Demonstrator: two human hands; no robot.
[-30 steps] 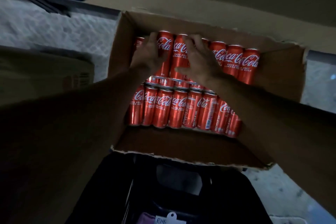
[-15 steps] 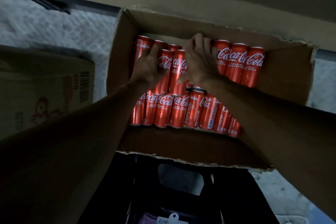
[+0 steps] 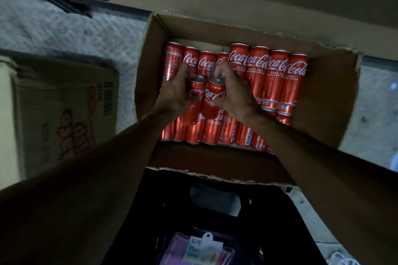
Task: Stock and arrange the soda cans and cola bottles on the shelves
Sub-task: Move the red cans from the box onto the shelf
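Red soda cans (image 3: 267,73) are standing packed in rows inside an open cardboard box (image 3: 323,103). Both bare forearms are reaching forward and down into it, converging over the box's left half. The left hand (image 3: 175,94) is curling its fingers round the side of a first can (image 3: 197,89), while the right hand (image 3: 235,97) is gripping a second can (image 3: 214,97) just beside it, fingertips hooking over the top rim. These two held cans are touching each other, sitting higher than the packed rows and leaning slightly.
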